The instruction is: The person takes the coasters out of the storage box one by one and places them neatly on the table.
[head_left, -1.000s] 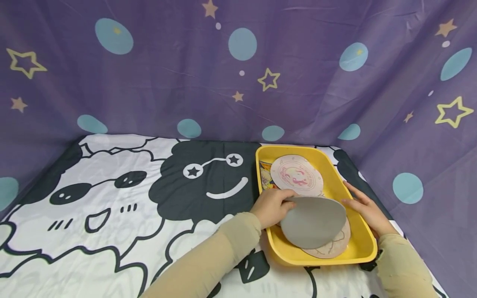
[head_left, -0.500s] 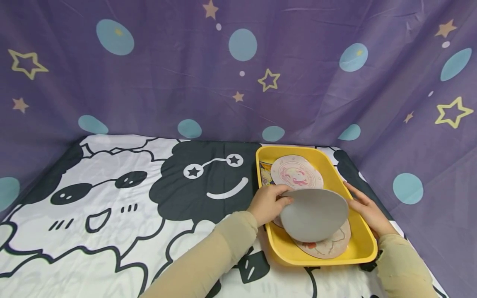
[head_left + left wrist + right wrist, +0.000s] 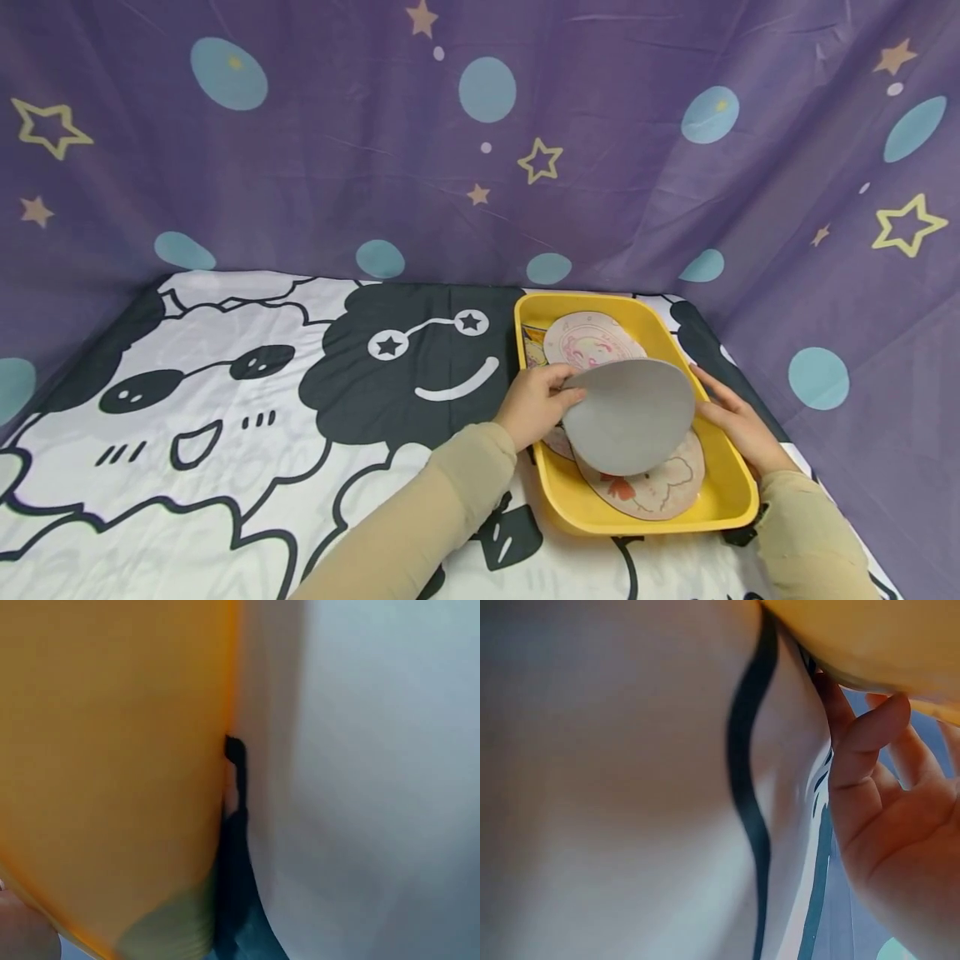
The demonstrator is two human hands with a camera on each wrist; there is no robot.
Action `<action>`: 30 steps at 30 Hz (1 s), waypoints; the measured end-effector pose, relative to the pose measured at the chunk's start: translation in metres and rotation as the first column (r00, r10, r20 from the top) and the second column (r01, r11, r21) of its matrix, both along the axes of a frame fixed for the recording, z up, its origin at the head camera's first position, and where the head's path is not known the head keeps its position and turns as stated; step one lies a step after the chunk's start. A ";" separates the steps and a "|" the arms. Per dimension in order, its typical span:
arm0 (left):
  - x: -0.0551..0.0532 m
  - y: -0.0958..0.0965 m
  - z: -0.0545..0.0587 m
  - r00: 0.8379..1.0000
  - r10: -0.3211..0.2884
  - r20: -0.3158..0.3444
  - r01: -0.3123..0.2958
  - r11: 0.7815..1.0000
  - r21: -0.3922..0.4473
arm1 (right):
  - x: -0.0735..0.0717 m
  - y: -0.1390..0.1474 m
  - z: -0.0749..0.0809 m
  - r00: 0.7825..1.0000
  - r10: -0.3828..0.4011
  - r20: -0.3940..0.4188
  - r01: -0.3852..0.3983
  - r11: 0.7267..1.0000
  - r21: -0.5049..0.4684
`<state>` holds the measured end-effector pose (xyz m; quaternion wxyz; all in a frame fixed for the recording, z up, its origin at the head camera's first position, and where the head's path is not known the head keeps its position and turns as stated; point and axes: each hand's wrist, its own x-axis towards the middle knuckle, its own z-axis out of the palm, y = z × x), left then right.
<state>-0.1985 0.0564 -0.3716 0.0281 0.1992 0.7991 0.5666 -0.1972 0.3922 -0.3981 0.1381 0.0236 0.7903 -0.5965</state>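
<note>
In the head view a grey-faced round mat (image 3: pixel 630 421) tilts up over a yellow tray (image 3: pixel 600 528). My left hand (image 3: pixel 534 404) pinches its left edge between thumb and fingers. Beneath it lies a round mat with a pale cartoon print and red marks (image 3: pixel 660 492). Another round mat, with a pink printed figure (image 3: pixel 588 337), sits at the tray's far end, partly covered by the grey one. My right hand (image 3: pixel 738 425) rests on the tray's right rim, its fingers fairly straight. The right wrist view shows its digits against the tray's yellow underside (image 3: pixel 885 645).
A colourful printed piece (image 3: pixel 534 342) shows along the tray's left wall. The tray stands on a black-and-white cartoon cloth (image 3: pixel 247 433). A purple curtain (image 3: pixel 337 167) with stars and blue ovals rises behind and at the right.
My left hand has raised the grey-faced mat and moved slightly left with it, baring more of the printed mat below. My right hand stays at the rim.
</note>
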 end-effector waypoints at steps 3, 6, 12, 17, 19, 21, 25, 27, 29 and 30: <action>0.000 0.000 0.001 1.000 0.004 0.017 -0.004 1.000 0.003 | 0.000 0.001 -0.001 1.000 -0.001 0.003 0.001 1.000 0.009; 0.000 0.001 0.002 1.000 0.003 0.030 -0.004 1.000 0.015 | 0.001 0.001 -0.001 1.000 -0.001 0.004 0.001 1.000 0.015; -0.002 0.001 0.002 0.998 0.005 0.061 -0.008 0.998 0.056 | 0.001 0.000 0.001 1.000 0.019 -0.008 -0.019 0.999 0.046; -0.005 0.000 0.001 0.994 0.017 0.112 -0.032 0.991 0.130 | 0.001 -0.001 0.004 0.999 0.037 -0.022 -0.035 0.997 0.071; -0.007 -0.001 0.001 0.991 0.019 0.134 -0.041 0.986 0.162 | 0.000 -0.001 0.006 0.999 0.043 -0.031 -0.040 0.994 0.099; -0.009 -0.003 0.002 0.988 0.019 0.155 -0.049 0.980 0.191 | 0.000 -0.001 0.008 0.997 0.057 -0.048 -0.050 0.990 0.135; -0.012 -0.011 0.004 0.984 0.031 0.178 -0.074 0.968 0.241 | 0.000 -0.001 0.011 0.990 0.094 -0.100 -0.071 0.975 0.211; -0.014 -0.016 0.004 0.983 0.037 0.179 -0.086 0.959 0.271 | 0.000 -0.001 0.012 0.988 0.103 -0.114 -0.070 0.962 0.264; -0.015 -0.022 0.006 0.984 0.041 0.176 -0.095 0.946 0.310 | -0.001 -0.001 0.014 0.989 0.100 -0.106 -0.062 0.947 0.315; -0.016 -0.025 0.007 0.983 0.041 0.180 -0.100 0.939 0.329 | -0.002 -0.001 0.014 0.990 0.098 -0.100 -0.059 0.938 0.341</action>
